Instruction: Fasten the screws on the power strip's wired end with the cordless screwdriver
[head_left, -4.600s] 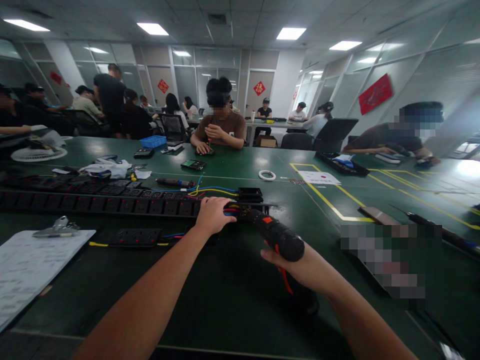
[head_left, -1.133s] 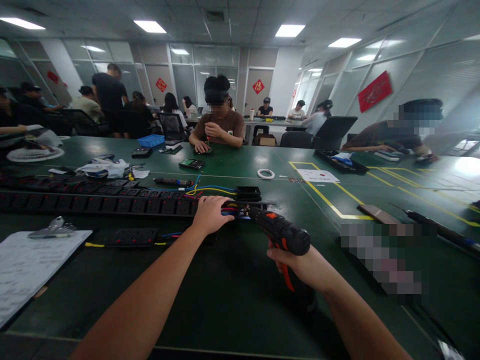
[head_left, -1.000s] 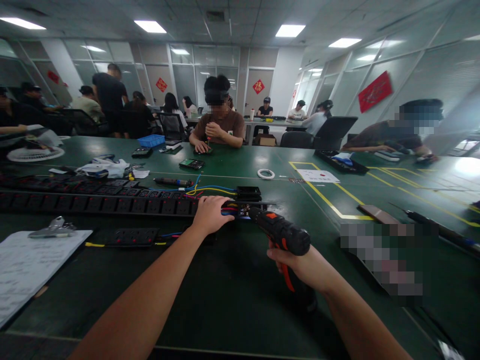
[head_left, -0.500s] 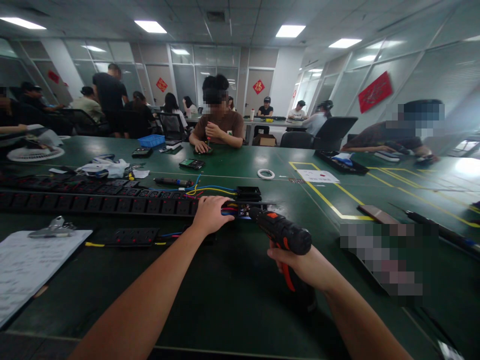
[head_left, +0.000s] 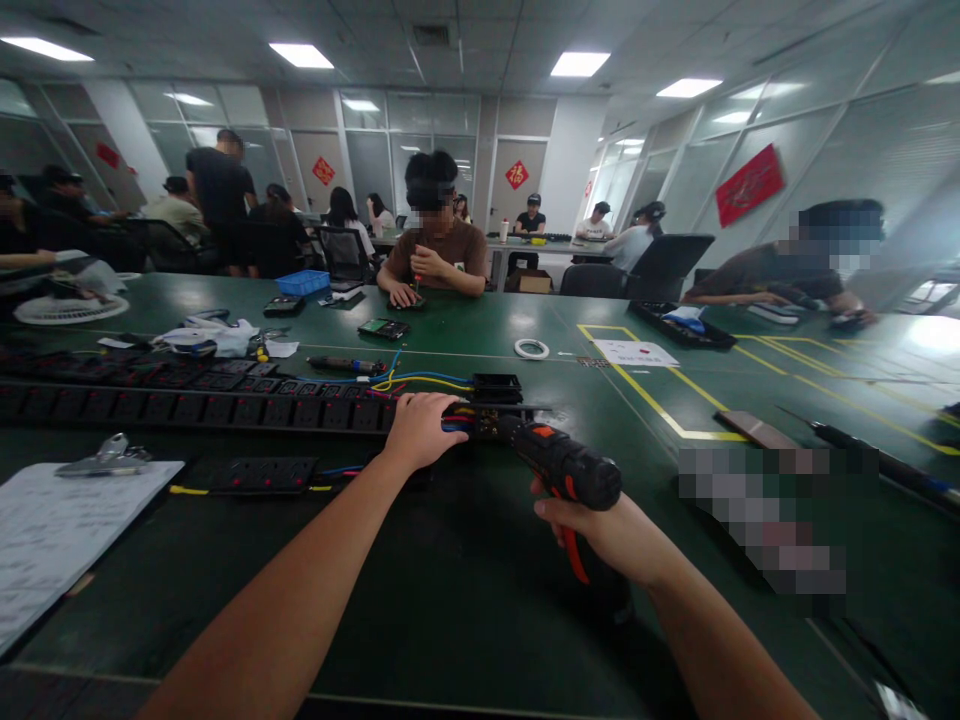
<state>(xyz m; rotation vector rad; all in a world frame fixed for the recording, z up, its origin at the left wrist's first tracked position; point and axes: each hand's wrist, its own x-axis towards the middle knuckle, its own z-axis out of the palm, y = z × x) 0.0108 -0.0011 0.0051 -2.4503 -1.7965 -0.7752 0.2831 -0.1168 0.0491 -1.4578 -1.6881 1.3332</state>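
Observation:
A long black power strip (head_left: 247, 410) with a row of sockets lies across the green table. My left hand (head_left: 424, 430) is wrapped round its right part, beside exposed red and blue wires. My right hand (head_left: 592, 525) grips a black and orange power drill (head_left: 566, 465) by its handle. The drill's front end points left and meets the strip's open end, where a small component (head_left: 491, 423) shows; the exact tip is hidden. Blue and yellow wires (head_left: 420, 378) run behind the strip to a black piece (head_left: 496, 386).
Nearer me lie a short socket piece (head_left: 262, 474) and a clipboard (head_left: 82, 520). Beyond the strip are a roll of white tape (head_left: 532, 348), a blue basket (head_left: 302, 282) and a pen-like tool (head_left: 346, 365). A person (head_left: 439, 240) works across the table (head_left: 450, 620).
Both hands and the drill stay almost where they were. The light spot on the component at the strip's open end has dimmed.

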